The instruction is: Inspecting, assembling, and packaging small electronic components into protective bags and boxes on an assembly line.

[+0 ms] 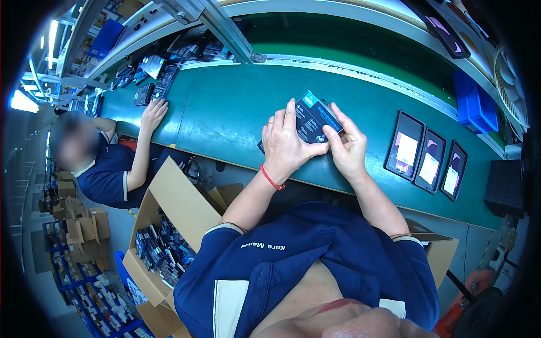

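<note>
A flat dark retail box (315,119) with a teal corner and small pale print is held up over the green bench, tilted. My left hand (285,141) grips its left side, fingers along the upper edge and thumb across the lower front. On the opposite side my right hand (347,142) closes on the lower right corner, its thumb pressed on the face. A red cord bracelet circles my left wrist. The dark edge of another flat item (260,146) peeks out beside my left hand; most of it is hidden.
Several phone-like devices with lit screens, one being this device (406,143), lie on the bench (225,112) at right. A blue bin (476,104) stands behind them. A co-worker (107,158) sits at left near stacked dark boxes. An open carton (180,197) of small boxes is below left.
</note>
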The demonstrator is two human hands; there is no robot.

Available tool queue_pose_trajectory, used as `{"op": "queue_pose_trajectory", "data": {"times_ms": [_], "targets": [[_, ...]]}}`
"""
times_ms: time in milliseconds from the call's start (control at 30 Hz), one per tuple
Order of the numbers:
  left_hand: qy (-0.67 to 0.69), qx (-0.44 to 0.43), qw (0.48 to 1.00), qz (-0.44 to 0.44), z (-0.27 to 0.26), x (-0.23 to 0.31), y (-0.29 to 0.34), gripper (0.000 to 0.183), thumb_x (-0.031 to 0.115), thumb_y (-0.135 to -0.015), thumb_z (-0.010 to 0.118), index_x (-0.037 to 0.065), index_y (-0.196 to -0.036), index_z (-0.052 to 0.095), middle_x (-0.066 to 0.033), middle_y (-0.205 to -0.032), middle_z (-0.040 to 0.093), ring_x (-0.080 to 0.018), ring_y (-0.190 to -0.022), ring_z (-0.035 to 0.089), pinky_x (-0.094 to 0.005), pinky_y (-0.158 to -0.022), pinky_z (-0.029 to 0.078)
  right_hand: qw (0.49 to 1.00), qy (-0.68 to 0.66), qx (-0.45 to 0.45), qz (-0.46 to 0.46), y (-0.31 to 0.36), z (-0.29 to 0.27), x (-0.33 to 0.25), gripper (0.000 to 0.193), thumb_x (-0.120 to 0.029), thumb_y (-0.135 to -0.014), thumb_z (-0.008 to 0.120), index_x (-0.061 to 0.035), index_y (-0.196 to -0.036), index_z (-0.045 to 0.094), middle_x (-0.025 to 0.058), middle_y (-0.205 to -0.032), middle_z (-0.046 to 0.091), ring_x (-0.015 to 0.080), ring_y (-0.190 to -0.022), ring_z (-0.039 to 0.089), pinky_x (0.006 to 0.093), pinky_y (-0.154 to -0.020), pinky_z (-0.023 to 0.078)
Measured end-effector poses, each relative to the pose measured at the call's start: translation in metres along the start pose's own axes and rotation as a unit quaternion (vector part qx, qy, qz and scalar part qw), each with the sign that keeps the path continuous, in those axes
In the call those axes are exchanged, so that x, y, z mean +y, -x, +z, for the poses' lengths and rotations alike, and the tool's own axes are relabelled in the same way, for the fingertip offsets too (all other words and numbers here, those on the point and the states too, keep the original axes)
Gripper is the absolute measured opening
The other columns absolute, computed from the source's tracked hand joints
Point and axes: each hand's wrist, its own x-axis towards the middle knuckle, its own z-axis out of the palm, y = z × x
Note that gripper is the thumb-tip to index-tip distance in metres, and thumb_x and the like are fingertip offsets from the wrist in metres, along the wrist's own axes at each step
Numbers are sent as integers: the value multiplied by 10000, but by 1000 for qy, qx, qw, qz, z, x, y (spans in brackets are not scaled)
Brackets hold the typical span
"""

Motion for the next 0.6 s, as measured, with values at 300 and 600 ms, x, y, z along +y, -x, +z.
{"op": "queue_pose_trajectory", "data": {"times_ms": [300, 600], "targets": [[-21, -43, 997, -61, 8, 5, -8, 1035, 525, -516, 807, -73, -1270, 427, -200, -1020, 567, -357, -927, 582, -447, -777, 484, 990, 129, -18, -59, -16, -11, 5, 609, -62, -829, 644, 1, -1377, 387, 205, -1359, 445, 282, -1244, 459, 334, -1008, 387], [-57, -170, 975, -128, 2, -49, 8, 778, 558, -714, 692, -46, -1185, 557, -253, -1211, 514, -376, -1141, 470, -464, -937, 377, 925, 375, -46, -37, 20, -8, 22, 916, -214, -836, 664, 53, -1445, 34, 363, -1465, -55, 482, -1371, 112, 435, -1102, 226]]}}
